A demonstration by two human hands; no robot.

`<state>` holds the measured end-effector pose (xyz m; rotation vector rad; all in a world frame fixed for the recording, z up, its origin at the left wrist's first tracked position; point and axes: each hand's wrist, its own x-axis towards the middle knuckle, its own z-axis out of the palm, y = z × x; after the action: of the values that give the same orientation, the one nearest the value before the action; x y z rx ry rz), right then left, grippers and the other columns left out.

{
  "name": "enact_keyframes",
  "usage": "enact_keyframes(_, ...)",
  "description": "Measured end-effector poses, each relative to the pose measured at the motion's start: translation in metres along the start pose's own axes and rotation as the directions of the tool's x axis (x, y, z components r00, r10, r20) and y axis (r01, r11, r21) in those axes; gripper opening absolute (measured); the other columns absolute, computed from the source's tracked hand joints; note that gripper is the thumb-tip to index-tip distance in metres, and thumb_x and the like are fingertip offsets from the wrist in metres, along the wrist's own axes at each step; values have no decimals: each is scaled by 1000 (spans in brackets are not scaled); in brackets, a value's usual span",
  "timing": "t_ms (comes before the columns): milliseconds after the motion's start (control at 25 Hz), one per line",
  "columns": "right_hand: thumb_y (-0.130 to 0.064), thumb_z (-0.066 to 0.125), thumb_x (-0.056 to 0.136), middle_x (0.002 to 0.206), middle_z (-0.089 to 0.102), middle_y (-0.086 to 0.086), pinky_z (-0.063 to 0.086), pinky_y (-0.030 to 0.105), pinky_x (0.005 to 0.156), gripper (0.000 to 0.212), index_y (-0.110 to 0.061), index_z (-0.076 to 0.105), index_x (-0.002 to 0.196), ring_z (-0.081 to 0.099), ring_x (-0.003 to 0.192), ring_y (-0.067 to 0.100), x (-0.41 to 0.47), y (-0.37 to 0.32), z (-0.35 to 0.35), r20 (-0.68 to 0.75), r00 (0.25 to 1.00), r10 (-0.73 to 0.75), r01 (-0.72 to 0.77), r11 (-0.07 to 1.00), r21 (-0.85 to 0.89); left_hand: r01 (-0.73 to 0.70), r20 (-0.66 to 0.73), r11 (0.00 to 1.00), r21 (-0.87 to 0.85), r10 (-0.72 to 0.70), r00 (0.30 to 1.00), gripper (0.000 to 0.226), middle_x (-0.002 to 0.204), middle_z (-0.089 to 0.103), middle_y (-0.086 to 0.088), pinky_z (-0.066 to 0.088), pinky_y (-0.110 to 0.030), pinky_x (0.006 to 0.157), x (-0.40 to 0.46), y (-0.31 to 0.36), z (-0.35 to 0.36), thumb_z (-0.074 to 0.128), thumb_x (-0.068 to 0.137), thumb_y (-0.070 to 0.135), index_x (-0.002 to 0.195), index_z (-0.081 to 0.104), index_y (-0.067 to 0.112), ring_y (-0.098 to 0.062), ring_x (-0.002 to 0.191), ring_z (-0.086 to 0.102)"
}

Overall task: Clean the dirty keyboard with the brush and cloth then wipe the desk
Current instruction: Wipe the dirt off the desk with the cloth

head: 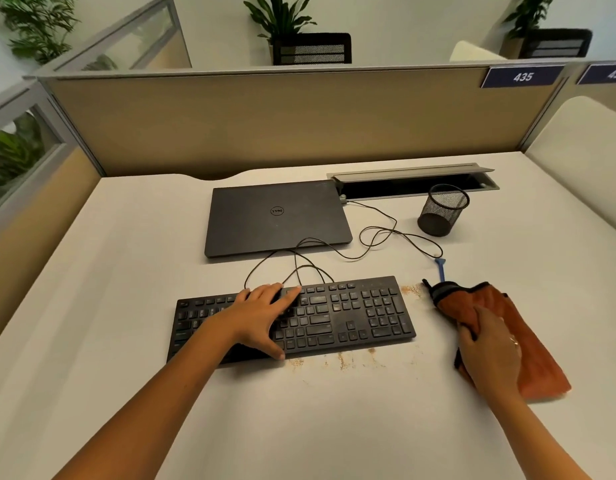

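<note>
1. Black flat plastic keyboard lies at mid-desk on the smooth white desk, dusty, its thin black cable looping behind.
2. I see the left hand spread flat on the keys, fingers straight.
3. Right hand grips the orange soft cloth, bunched, right of the keyboard.
4. Blue-handled brush pokes out behind the cloth.
5. Brown gritty crumbs along the keyboard's near edge.
6. Closed dark-grey laptop and black mesh pen cup behind.
</note>
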<state>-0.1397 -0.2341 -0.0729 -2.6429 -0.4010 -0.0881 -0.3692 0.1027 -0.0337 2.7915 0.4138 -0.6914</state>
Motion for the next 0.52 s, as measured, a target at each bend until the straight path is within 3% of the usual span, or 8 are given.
enact_keyframes(240, -22, 58, 86, 120, 60, 14, 37, 53, 96, 35, -12, 56, 120, 51, 116, 38, 4, 4, 5, -38, 999, -21, 20, 1000, -11, -12, -50, 987, 159, 20, 999, 123, 161, -4, -16, -1, -53, 117, -1, 12, 4, 65, 72, 67, 130, -42, 46, -33, 148, -2)
enact_keyframes(440, -24, 63, 80, 94, 61, 15, 46, 47, 73, 21, -10, 56, 95, 54, 82, 38, 18, 6, 0, -23, 996, -83, 79, 986, -149, -11, -105, 962, 274, 41, 994, 123, 161, 0, -20, -9, -67, 112, -1, 10, 7, 56, 71, 73, 129, -48, 40, -36, 148, 3)
enact_keyframes(520, -26, 63, 80, 91, 60, 12, 46, 45, 70, 21, -12, 53, 92, 53, 78, 36, 22, 6, 1, -10, 996, -87, 85, 984, -157, -13, -126, 953, 303, 54, 991, 124, 161, -3, -19, -8, -68, 111, 0, 7, 3, 54, 71, 74, 130, -49, 39, -36, 148, 2)
